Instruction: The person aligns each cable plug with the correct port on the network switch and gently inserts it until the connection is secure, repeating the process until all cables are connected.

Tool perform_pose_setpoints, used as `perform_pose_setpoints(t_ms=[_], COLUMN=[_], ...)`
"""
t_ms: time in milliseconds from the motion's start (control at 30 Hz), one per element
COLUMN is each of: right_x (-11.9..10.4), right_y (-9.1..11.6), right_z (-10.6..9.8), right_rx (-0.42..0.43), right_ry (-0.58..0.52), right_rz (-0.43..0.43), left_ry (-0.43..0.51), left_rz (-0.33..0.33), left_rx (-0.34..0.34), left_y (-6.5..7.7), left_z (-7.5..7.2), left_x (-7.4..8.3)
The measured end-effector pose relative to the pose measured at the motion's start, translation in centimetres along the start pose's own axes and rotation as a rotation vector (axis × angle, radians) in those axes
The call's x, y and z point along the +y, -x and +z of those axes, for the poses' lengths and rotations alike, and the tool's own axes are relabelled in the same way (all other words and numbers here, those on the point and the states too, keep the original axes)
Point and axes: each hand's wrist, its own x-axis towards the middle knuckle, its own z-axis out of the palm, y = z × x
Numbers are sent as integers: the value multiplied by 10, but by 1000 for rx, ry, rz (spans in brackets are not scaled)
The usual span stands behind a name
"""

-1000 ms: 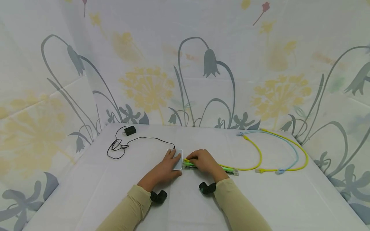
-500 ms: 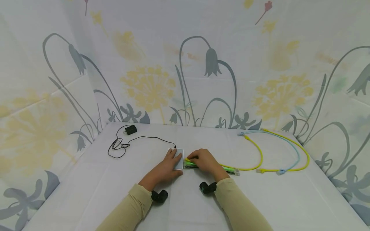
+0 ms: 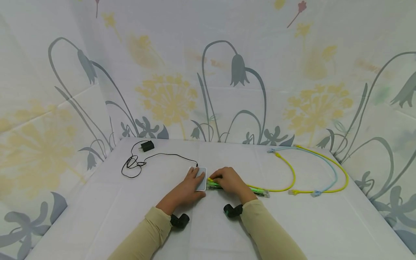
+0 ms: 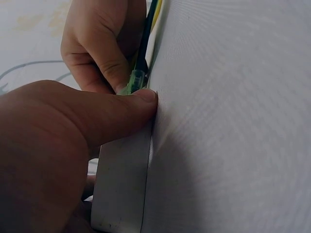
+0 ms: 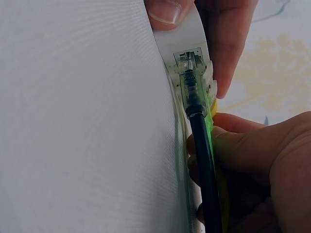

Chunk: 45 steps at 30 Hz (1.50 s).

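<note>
My left hand [image 3: 186, 187] grips a small white network switch [image 3: 203, 185] on the table, fingers spread over its top and thumb against its near side. Close to the switch's right side, my right hand [image 3: 230, 183] pinches the plug end of a yellow Ethernet cable [image 3: 294, 175] between thumb and fingers. The right wrist view shows the clear plug [image 5: 193, 90] of a black Ethernet cable [image 5: 206, 165] at a port of the switch. A bright green cable [image 3: 260, 190] runs alongside it. My fingers hide most of the yellow plug.
Back left lies a black power adapter [image 3: 147, 146], its thin cord [image 3: 170, 155] running to the switch's far edge. On the right, a light blue Ethernet cable [image 3: 332, 169] and another yellow one [image 3: 345, 173] lie in wide curves. A printed curtain [image 3: 214, 97] stands behind the table.
The head view has shifted very slightly. Both hands, the switch and the cables keep their places, the right hand still at the switch's right side.
</note>
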Motion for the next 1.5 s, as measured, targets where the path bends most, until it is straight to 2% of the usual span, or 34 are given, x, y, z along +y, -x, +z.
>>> perform_pose_setpoints(t_ms=[733,1067,1500], right_x=[3,-1,1], right_y=[2,5,6], right_z=[3,1,-2], right_rx=[4,8,-30], right_ry=[-13,-2,4], right_rz=[-3,-14,12], left_ry=[2,-14,-20], left_rz=[-5,18,28], left_rx=[5,18,20], left_y=[0,-1,0], left_z=[0,2,2], left_x=[1,-3,-3])
